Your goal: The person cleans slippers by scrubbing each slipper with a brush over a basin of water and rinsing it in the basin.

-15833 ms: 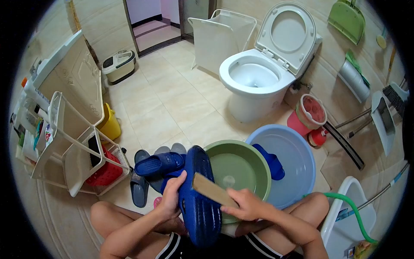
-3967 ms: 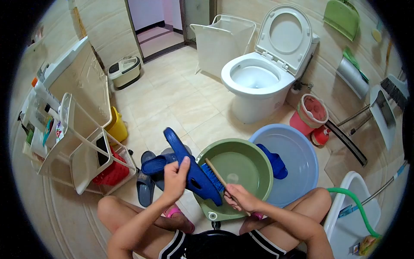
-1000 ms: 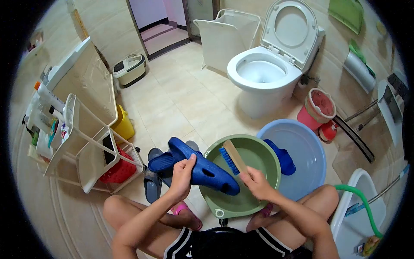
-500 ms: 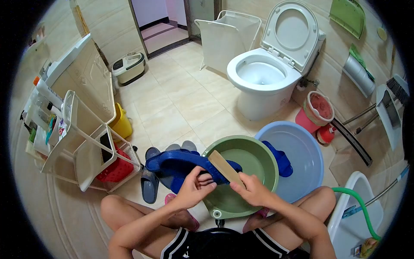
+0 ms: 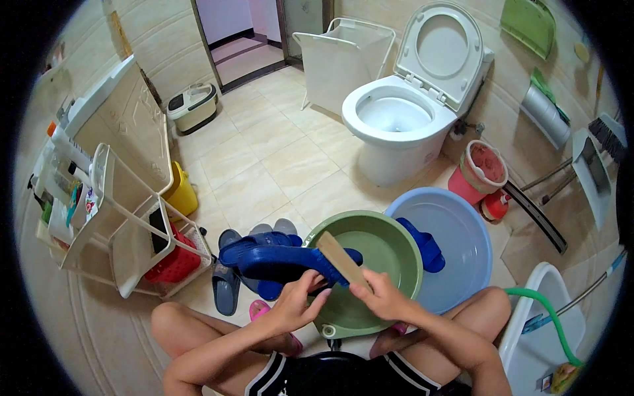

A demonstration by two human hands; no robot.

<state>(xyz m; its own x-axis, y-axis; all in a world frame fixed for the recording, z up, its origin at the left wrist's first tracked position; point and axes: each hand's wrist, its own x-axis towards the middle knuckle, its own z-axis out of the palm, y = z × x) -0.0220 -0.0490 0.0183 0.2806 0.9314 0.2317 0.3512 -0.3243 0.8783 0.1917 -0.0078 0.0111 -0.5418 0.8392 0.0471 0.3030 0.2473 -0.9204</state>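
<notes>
My left hand (image 5: 298, 302) has its fingers curled at the near side of a blue slipper (image 5: 281, 263), which is tilted on its side over the left rim of the green basin (image 5: 415, 277). In my right hand (image 5: 381, 294) is a wooden brush (image 5: 340, 256), its blue bristles against the slipper. The basin holds water. Behind and left of the held slipper lie another blue slipper (image 5: 232, 251) and several grey ones (image 5: 226, 290). A further blue slipper (image 5: 426, 247) rests in the blue basin (image 5: 485, 264).
The toilet (image 5: 396, 142) stands beyond the basins, with a pink bucket (image 5: 459, 185) and a red bottle (image 5: 494, 206) to its right. A white shelf rack (image 5: 148, 247) is at left. A white tub (image 5: 538, 290) with a green hose (image 5: 553, 317) is at right.
The slipper has turned from sole down over the green basin onto its side. The brush has moved left from above the basin onto the slipper, and its wooden back now faces up.
</notes>
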